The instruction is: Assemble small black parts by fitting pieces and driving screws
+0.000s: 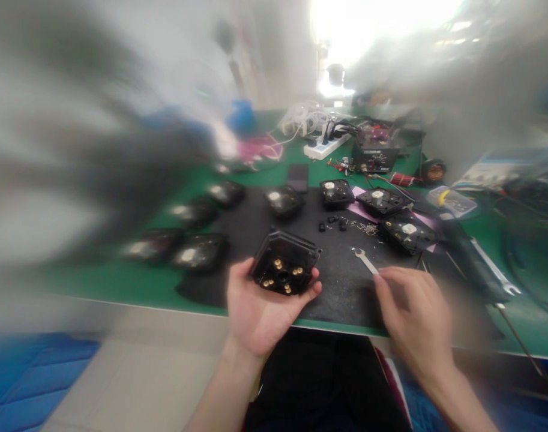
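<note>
Housing [285,264] cradled in left hand [258,309], fingers curled round it; right hand [411,312] fingertips at wrench [365,260] end on mat [341,291], grip too blurred to tell.

Black parts on a green worktop [129,288]

We see a black housing [284,261] with brass-gold inserts, a black mat [341,282], a silver wrench [365,260], a white power strip [325,147], pink wires [260,147] and blue flooring [26,378].

Black square housing [285,263], brass inserts upward, tilted in the left hand [260,306]; small silver wrench [365,260] flat on black mat [341,291].
</note>
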